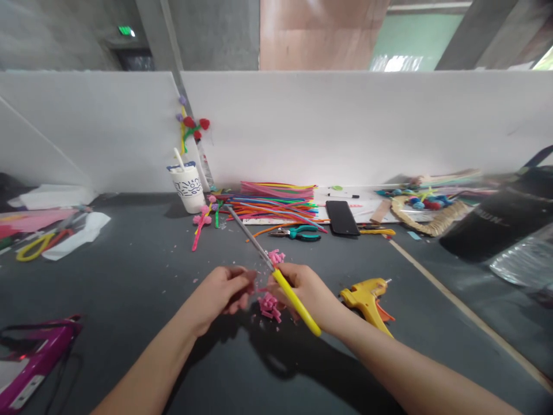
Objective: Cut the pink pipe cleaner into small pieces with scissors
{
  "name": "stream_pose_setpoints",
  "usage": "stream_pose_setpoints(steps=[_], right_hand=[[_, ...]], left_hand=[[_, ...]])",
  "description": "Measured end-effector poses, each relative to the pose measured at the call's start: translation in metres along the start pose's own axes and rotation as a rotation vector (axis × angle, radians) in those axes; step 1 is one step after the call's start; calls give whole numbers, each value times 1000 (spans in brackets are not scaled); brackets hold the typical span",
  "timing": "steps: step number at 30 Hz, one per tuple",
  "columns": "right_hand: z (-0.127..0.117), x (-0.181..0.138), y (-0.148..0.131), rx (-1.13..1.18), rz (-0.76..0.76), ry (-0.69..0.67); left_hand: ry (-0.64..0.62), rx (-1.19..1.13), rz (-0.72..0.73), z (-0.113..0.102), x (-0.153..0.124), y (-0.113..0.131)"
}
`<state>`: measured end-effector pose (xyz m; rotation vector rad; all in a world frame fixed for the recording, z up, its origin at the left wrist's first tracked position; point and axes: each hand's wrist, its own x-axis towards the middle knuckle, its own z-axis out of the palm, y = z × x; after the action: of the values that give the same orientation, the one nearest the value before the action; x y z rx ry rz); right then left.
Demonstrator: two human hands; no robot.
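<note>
My right hand (302, 288) is closed around yellow-handled scissors (276, 274), whose long metal blades point up and to the left. My left hand (227, 288) is pinched shut just left of the blades; what it holds is too small to make out. Between and below both hands lies a small heap of pink pipe-cleaner pieces (270, 305) on the dark table. A few more pink pieces (275, 256) sit just above my right hand.
A yellow glue gun (367, 300) lies right of my right hand. Farther back are a stack of coloured pipe cleaners (276, 204), green pliers (300, 233), a black phone (341, 217), a white cup (188, 187), a pink flower stem (199, 226). A magenta object (34, 363) lies front left.
</note>
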<state>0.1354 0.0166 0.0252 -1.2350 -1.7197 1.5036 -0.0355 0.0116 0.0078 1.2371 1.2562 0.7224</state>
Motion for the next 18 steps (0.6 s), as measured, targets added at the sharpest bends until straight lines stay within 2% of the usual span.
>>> stream_pose_setpoints(steps=[2, 5, 7, 10, 14, 16, 18], right_hand=[[-2, 4, 3, -9, 12, 1], [-2, 8, 6, -16, 34, -9], [0, 10, 7, -6, 45, -21], [4, 9, 8, 29, 56, -46], [7, 7, 10, 75, 56, -77], [5, 6, 10, 83, 45, -63], [1, 5, 9, 78, 30, -13]], left_hand=[[64, 167, 38, -5, 1, -1], [76, 249, 91, -7, 0, -1], [57, 272, 111, -5, -2, 1], [-42, 174, 150, 1, -4, 3], [-125, 105, 57, 7, -5, 2], [-142, 142, 49, 8, -4, 2], [-97, 282, 111, 6, -4, 2]])
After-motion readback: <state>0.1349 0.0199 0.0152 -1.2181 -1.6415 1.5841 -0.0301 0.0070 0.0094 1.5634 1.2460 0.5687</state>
